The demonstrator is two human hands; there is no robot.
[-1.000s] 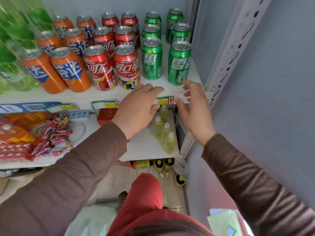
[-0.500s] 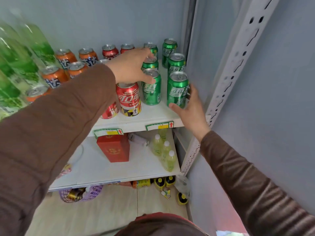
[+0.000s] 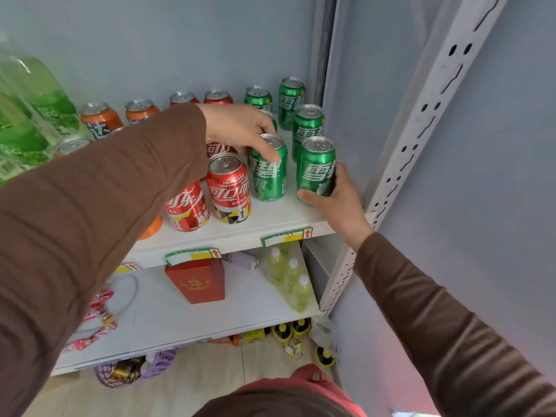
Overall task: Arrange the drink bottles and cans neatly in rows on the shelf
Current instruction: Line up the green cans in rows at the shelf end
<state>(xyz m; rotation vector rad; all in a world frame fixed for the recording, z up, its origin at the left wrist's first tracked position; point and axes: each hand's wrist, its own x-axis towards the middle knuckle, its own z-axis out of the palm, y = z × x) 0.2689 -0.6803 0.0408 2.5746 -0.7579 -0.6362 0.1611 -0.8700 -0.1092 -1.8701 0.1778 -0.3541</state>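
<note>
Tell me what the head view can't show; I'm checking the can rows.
- Orange cans: front ones hidden behind the left sleeve.
- Red cans: middle ones covered by the left hand.
- Green bottles: blurred, cut off by the left edge.
- Price tags: print too small.

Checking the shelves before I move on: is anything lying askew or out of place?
Yes. On the lower shelf a pale can lies on its side behind the red box. The cans in the top rows that show all stand upright.
</note>
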